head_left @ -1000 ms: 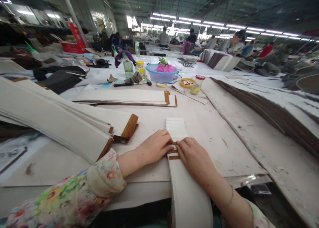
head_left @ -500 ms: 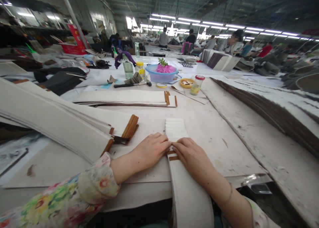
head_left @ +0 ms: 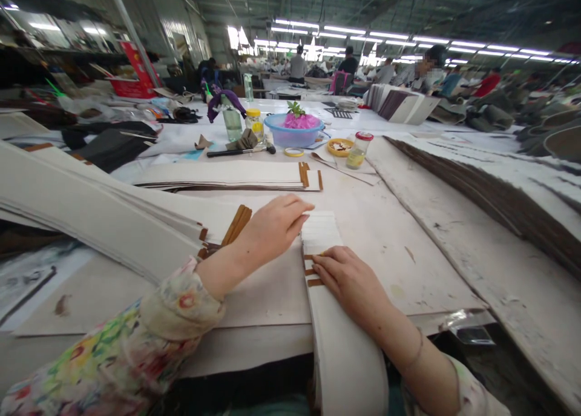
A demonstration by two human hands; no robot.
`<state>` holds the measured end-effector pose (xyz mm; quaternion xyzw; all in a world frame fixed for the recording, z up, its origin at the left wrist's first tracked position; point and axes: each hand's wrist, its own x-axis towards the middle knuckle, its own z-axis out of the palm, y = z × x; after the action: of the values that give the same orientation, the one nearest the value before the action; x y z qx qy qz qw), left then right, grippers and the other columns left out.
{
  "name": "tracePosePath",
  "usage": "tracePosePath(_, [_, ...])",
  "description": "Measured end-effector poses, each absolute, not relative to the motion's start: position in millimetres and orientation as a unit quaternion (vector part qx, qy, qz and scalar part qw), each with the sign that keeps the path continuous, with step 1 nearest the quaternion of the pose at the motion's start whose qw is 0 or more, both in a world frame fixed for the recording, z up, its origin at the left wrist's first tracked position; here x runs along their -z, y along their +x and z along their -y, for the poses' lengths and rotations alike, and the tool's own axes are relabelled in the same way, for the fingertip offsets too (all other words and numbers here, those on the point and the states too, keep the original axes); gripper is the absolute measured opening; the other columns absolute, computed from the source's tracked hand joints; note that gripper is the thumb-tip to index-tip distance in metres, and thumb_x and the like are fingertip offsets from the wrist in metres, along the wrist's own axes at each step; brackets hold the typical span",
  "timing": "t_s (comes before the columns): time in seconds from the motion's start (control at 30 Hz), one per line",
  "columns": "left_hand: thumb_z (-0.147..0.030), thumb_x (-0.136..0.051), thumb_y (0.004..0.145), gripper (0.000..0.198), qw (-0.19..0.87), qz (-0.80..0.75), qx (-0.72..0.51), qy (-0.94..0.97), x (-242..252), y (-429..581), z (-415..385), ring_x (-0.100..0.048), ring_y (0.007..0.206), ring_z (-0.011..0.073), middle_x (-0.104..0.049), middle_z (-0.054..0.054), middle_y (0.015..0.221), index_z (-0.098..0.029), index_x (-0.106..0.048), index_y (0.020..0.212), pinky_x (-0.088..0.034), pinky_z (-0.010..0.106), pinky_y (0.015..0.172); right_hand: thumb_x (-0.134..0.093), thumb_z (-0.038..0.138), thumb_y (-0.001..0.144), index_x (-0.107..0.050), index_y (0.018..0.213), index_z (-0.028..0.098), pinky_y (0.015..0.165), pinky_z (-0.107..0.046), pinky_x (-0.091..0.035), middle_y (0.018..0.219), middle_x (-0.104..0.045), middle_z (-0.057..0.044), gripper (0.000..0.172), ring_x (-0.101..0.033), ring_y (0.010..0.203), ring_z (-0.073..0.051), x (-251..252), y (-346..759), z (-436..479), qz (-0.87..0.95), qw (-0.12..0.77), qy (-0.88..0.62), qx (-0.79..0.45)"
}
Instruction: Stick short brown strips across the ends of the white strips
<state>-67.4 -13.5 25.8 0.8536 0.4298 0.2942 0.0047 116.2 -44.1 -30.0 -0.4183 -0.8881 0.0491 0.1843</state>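
Note:
A stack of long white strips lies lengthwise in front of me, its near part hanging over the table edge. Short brown bands cross it, and its far end shows overlapping white layers like steps. My left hand is raised at the left corner of that far end, thumb and fingers pinched together; what is between them, if anything, is too small to make out. Farther down the stack, my right hand has its fingertips closed at the edge of a brown band on a strip.
More white strips with brown ends are piled at left. Another strip pile lies ahead. Behind it stand a blue basin, a red-lidded jar and a black-handled brush. Thick layered sheets fill the right; people work farther back.
My left hand has left the brown fold beside my right hand and moved away from me, up to the strips' far end. Another brown band now shows. My right hand stays nearly in place.

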Motion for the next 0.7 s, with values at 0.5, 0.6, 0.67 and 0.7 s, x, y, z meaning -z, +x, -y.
tracePosePath(0.5, [-0.013, -0.041, 0.084, 0.019, 0.053, -0.419, -0.08, 0.903, 22.6, -31.9, -9.0, -0.05, 0.083, 0.0167, -0.055, 0.006, 0.086, -0.014, -0.06, 0.083, -0.042, 0.029, 0.076, -0.044, 0.019, 0.086, -0.062, 0.094, 0.015, 0.08, -0.035, -0.046, 0.09, -0.061, -0.008, 0.02, -0.054, 0.087, -0.02, 33.2, 117.2, 50.2, 0.87, 0.224, -0.434, -0.063])
tracePosePath(0.6, [-0.015, -0.041, 0.085, 0.02, 0.035, -0.414, -0.083, 0.906, 18.7, -31.9, -7.7, -0.049, 0.081, 0.0171, -0.055, 0.006, 0.085, -0.014, -0.06, 0.078, -0.042, 0.03, 0.074, -0.044, 0.019, 0.086, -0.062, 0.094, 0.015, 0.081, -0.035, -0.046, 0.092, -0.061, -0.008, 0.02, -0.054, 0.088, -0.02, 32.4, 117.4, 50.6, 0.87, 0.226, -0.433, -0.068])
tracePosePath(0.67, [-0.015, -0.042, 0.084, 0.02, 0.03, -0.41, -0.092, 0.907, 18.0, -31.7, -7.9, -0.049, 0.081, 0.0172, -0.055, 0.006, 0.085, -0.015, -0.06, 0.078, -0.041, 0.03, 0.075, -0.043, 0.019, 0.086, -0.062, 0.094, 0.015, 0.081, -0.035, -0.046, 0.091, -0.061, -0.007, 0.02, -0.054, 0.088, -0.02, 32.2, 117.5, 50.4, 0.869, 0.223, -0.436, -0.072])
tracePosePath(0.7, [-0.015, -0.042, 0.084, 0.019, 0.03, -0.41, -0.099, 0.906, 18.0, -31.3, -8.2, -0.049, 0.082, 0.0173, -0.055, 0.006, 0.086, -0.015, -0.061, 0.078, -0.041, 0.03, 0.076, -0.043, 0.019, 0.086, -0.062, 0.094, 0.015, 0.082, -0.035, -0.046, 0.091, -0.061, -0.007, 0.02, -0.054, 0.088, -0.02, 32.2, 117.6, 50.3, 0.868, 0.223, -0.438, -0.073])
